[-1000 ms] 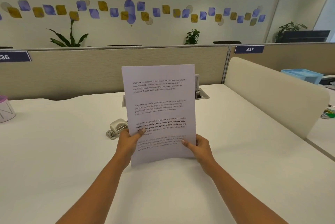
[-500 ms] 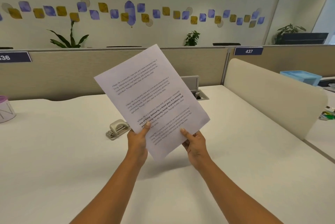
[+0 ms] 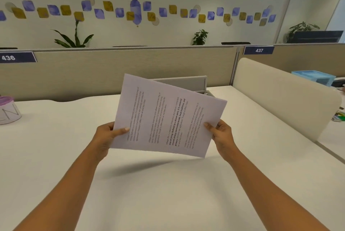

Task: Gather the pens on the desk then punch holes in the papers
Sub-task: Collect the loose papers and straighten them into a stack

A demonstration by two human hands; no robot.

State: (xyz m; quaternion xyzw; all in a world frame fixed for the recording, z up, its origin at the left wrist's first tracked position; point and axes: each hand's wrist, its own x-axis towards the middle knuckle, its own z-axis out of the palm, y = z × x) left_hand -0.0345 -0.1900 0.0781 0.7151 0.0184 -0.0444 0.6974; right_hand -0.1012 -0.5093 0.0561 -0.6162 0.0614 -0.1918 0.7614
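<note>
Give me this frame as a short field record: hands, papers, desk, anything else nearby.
left hand: grips the left edge of the papers, thumb on top
right hand: grips the right edge, thumb on top
papers: printed sheets held above the desk, turned sideways so the text lines run up the page
desk: white; shadow of the papers falls on it
hole punch: not visible in this frame
pens: none visible on this desk
container: white with purple rim, far left on the desk
blue tray: beyond the right divider

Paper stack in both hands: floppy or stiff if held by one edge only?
Probably floppy: the printed papers are thin, and the left hand and right hand hold opposite edges. Likely light. Sheets may fan apart; no staple shows.
</note>
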